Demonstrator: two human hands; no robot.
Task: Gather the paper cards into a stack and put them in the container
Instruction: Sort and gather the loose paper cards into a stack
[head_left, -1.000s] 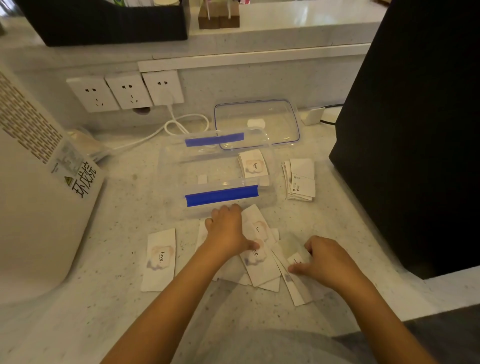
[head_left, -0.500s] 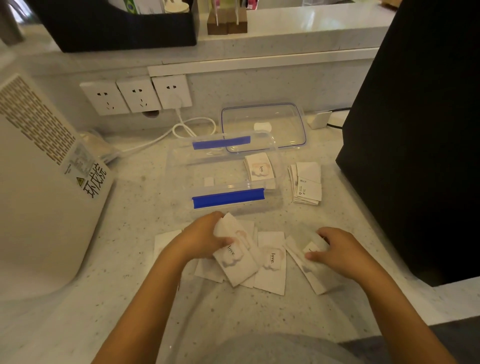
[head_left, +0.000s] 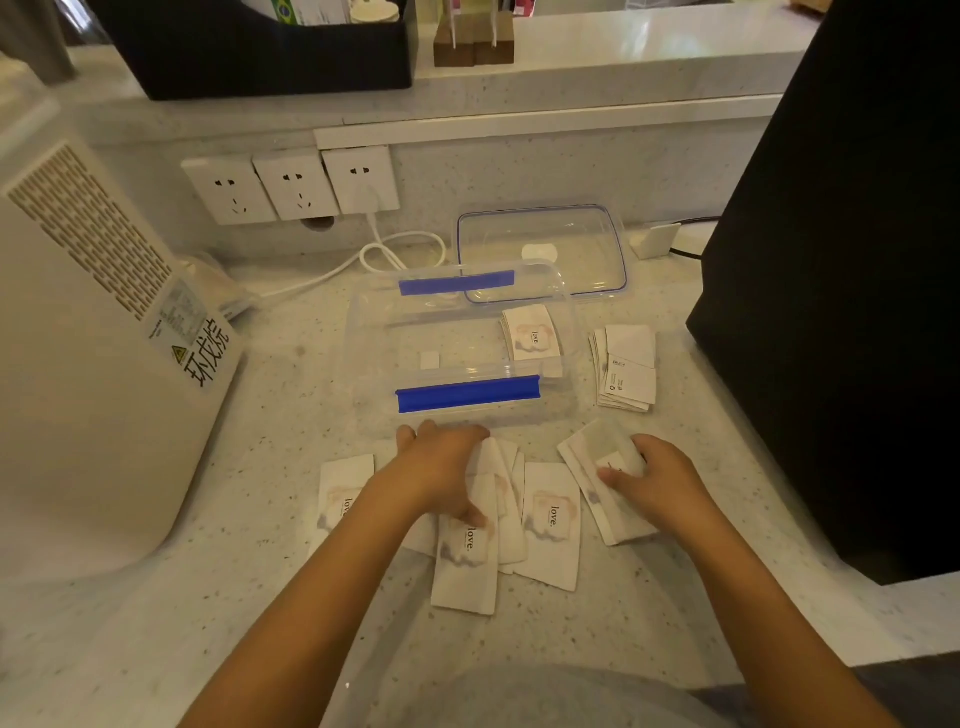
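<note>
1. Nearest the camera, two bare forearms reach forward over a pale speckled worktop (head_left: 218, 613).
2. The left hand (head_left: 441, 478) lies palm down on a loose spread of paper cards (head_left: 550, 525). Its fingers (head_left: 410, 434) curl over the far edges of the cards and its thumb presses on a card (head_left: 465, 566) printed "love.", so the hand is closed on that small bunch of cards.
3. One card (head_left: 340, 493) lies just beside the left wrist on its outer side, partly covered by the forearm.
4. The right hand (head_left: 660, 486) rests on another few overlapping cards (head_left: 597, 467), turned at an angle to the rest. Its thumb pins them from above; the other fingers are curled on the far side, and whether they grip under the cards cannot be told.
5. Just beyond both hands stands a clear container (head_left: 462, 353) with blue clips on its near and far rims. A short stack of cards (head_left: 532, 332) already lies inside it, in the right end.
6. Right of the container, on the worktop, sits a separate pile of cards (head_left: 626, 369), fanned slightly.
7. Behind the container lies its clear lid (head_left: 543, 252), blue-edged.
8. At the back wall are three white sockets (head_left: 291, 184), with a white cable (head_left: 395, 252) plugged into the right one.
9. A white appliance (head_left: 88, 338) stands at the left and a black box (head_left: 841, 291) at the right.
</note>
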